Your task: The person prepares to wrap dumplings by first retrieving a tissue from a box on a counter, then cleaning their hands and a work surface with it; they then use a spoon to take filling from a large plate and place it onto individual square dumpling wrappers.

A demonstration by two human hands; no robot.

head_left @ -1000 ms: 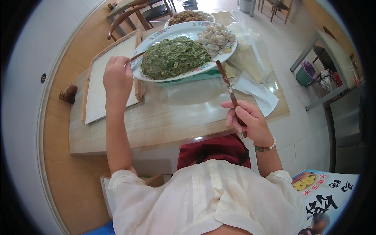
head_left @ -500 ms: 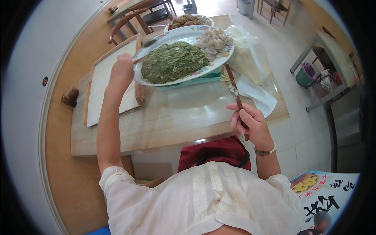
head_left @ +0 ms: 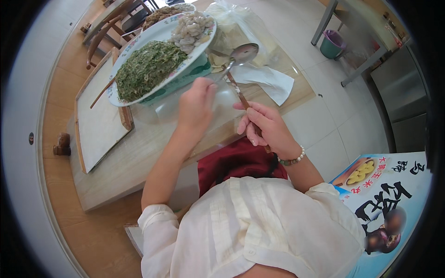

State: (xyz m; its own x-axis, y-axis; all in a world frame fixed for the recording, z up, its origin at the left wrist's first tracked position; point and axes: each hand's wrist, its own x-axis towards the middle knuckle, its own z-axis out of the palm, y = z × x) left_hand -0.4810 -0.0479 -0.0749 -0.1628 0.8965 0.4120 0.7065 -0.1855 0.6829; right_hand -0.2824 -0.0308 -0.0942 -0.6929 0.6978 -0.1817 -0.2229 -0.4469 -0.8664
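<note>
My left hand (head_left: 198, 104), slightly blurred, is closed around the handle of a metal spoon (head_left: 244, 53). The spoon's bowl points away to the right, above the table. Upright between the fingers of my right hand (head_left: 266, 125) is a narrow brown stick (head_left: 242, 98) smeared with white. The stick's far end reaches close to the spoon handle, and I cannot tell whether they touch. Beyond my left hand, a large oval plate (head_left: 134, 45) bears a mound of chopped green filling (head_left: 149, 69) and a pile of peeled shrimp (head_left: 191, 30). A thin brown stick (head_left: 102, 93) leans over the plate's left rim.
Left of the plate lies a wood-rimmed white tray (head_left: 99, 134). The plate rests on a green container (head_left: 181, 76). Behind it is a dish of brown filling (head_left: 162, 16). A clear plastic bag (head_left: 241, 23) and a white paper sheet (head_left: 266, 81) lie at the right.
My left hand has moved right from the plate's left edge toward my right hand and now holds the spoon. The view has turned, shifting the table leftward. My right hand keeps the stick.
</note>
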